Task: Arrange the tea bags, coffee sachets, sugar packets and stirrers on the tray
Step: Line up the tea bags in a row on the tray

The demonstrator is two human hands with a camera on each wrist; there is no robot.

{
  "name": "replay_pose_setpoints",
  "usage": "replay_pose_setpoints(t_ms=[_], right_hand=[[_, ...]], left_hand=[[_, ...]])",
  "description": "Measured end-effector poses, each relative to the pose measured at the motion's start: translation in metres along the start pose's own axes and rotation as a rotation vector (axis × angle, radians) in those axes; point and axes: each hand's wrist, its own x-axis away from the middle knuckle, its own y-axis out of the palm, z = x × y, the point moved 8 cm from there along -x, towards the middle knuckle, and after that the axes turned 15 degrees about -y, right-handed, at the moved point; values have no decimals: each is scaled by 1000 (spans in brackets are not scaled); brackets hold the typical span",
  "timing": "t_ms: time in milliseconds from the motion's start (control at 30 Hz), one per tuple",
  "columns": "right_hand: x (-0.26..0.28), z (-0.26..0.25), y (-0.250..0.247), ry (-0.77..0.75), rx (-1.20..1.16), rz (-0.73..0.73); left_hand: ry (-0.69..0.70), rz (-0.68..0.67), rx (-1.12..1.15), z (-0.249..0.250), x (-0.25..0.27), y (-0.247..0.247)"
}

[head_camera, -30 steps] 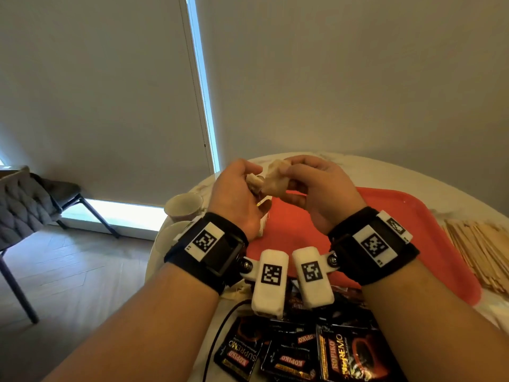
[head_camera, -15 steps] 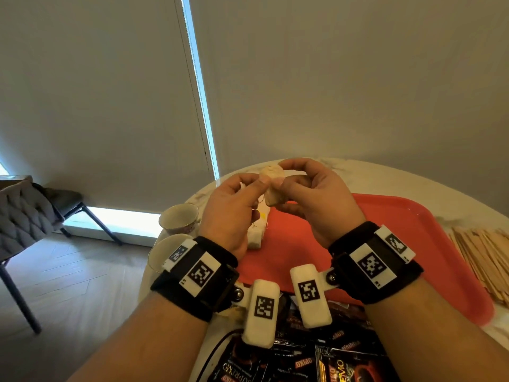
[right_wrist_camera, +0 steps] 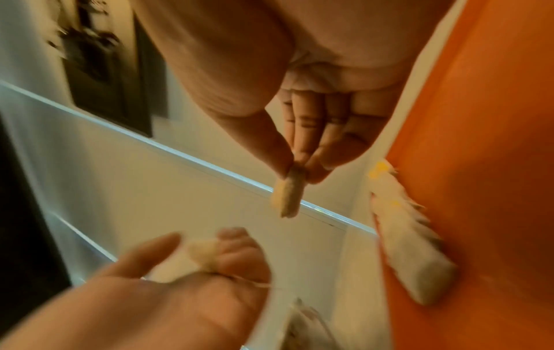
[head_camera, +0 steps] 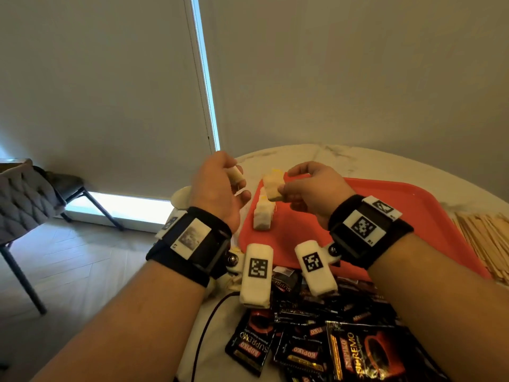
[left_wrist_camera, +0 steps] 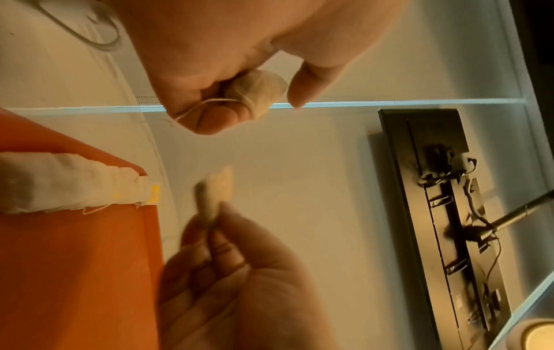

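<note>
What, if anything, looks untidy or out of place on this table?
The coffee sachets lie in a jumbled, overlapping heap on the table, off the red tray. The wooden stirrers also sit off it. Only a row of tea bags is on the tray, at its left edge.

- The head view looks forward and down from above both forearms, taking in the red tray (head_camera: 371, 216) at centre right and the wall beyond.
- The left wrist view sits close under the left hand (left_wrist_camera: 239, 59), at top of frame.
- The right wrist view sits close under the right hand (right_wrist_camera: 299, 94).
- All share the tray's tea bag row (head_camera: 263, 213).
</note>
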Motion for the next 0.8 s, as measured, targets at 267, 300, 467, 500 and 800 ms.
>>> replay_pose_setpoints(t_ms=[267, 300, 467, 500, 800], right_hand=[[6, 39, 29, 252, 257, -151], [5, 41, 31, 260, 291, -158], [2, 47, 39, 289, 378, -182], [4, 48, 41, 308, 362, -192], [9, 51, 49, 397, 306, -210]], left_hand=[[-68, -23, 6, 7, 6, -14], [-77, -19, 2, 6, 4, -17], [-103, -29, 16, 6, -6, -31], [-99, -21, 41, 8, -9, -34], [178, -48, 172, 63, -8, -58]])
